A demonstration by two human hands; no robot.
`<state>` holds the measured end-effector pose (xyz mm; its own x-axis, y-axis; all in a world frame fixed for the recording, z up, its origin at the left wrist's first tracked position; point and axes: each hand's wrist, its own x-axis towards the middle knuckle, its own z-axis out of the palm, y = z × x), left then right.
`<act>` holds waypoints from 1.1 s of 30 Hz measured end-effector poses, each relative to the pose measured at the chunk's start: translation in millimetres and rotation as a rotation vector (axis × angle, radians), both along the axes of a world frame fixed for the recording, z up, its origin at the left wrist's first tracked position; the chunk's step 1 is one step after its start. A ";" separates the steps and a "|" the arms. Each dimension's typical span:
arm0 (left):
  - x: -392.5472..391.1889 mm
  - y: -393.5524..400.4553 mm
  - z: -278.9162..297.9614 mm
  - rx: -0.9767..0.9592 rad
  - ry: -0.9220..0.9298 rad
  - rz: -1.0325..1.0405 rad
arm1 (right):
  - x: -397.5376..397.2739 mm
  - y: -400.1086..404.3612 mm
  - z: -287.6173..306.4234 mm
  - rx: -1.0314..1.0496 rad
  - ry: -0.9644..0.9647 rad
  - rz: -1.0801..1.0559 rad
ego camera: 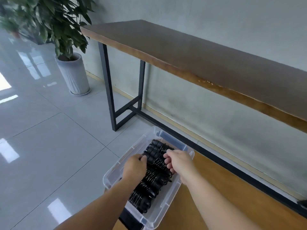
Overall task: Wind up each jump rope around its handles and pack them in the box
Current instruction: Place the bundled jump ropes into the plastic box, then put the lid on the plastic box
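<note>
Left hand: fingers curled onto a wound black bundle's handle end
Right hand: seemingly pinching the same bundle's coils
Jump ropes: ribbed black handles, wiry coils, stacked inside box
Box: clear rigid plastic, rectangular, on wooden bench

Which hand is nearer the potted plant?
Left. The left hand is at the box's floor-side edge, toward the potted plant; the right hand is farther, on the wall side.

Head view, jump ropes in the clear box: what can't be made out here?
- Rope count: the wound jump ropes merge into one black mass, and both hands cover part of it.
- Grip: the left hand and right hand curl their fingertips into the bundles, hiding what each holds.
- Clear plastic box: near corner sits behind the left forearm.
</note>
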<state>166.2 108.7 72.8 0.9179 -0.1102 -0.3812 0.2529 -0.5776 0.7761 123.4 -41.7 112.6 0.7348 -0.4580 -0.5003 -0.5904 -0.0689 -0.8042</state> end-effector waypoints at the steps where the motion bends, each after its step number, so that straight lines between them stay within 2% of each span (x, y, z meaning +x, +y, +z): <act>1: -3.1 2.3 0.2 0.005 -0.001 0.028 | 6.2 -1.9 1.0 -0.037 -0.007 0.037; 6: -29.6 13.7 -5.3 -0.015 -0.029 0.220 | 33.1 -14.1 -5.5 -0.336 -0.017 0.357; 9: -50.5 19.6 -12.0 0.075 -0.071 0.333 | 48.6 -25.9 -12.4 -0.575 -0.011 0.525; 13: -72.1 25.1 -21.5 0.252 -0.098 0.444 | 66.3 -43.2 -27.4 -0.744 -0.010 0.588; 18: -78.8 15.0 -16.7 0.220 -0.043 0.639 | 80.3 -64.4 -44.6 -0.968 0.026 0.671; 22: -73.3 18.7 -30.6 0.020 0.197 0.876 | 91.5 -73.8 -64.5 -0.932 0.137 0.683; 25: -74.5 21.5 -46.2 -0.101 0.330 0.955 | 97.6 -79.2 -72.5 -0.923 0.124 0.696; 29: -79.4 18.0 -62.6 -0.126 0.320 0.942 | 108.4 -85.9 -78.4 -0.936 0.104 0.687; 33: -78.3 14.9 -62.4 -0.044 0.222 0.925 | 111.0 -89.1 -79.2 -0.925 0.081 0.674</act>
<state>87.9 123.6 10.4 0.5558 0.6048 -0.5703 0.7393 -0.0460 0.6718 234.5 -130.8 33.3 0.9511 -0.2009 -0.2345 -0.2573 -0.9355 -0.2423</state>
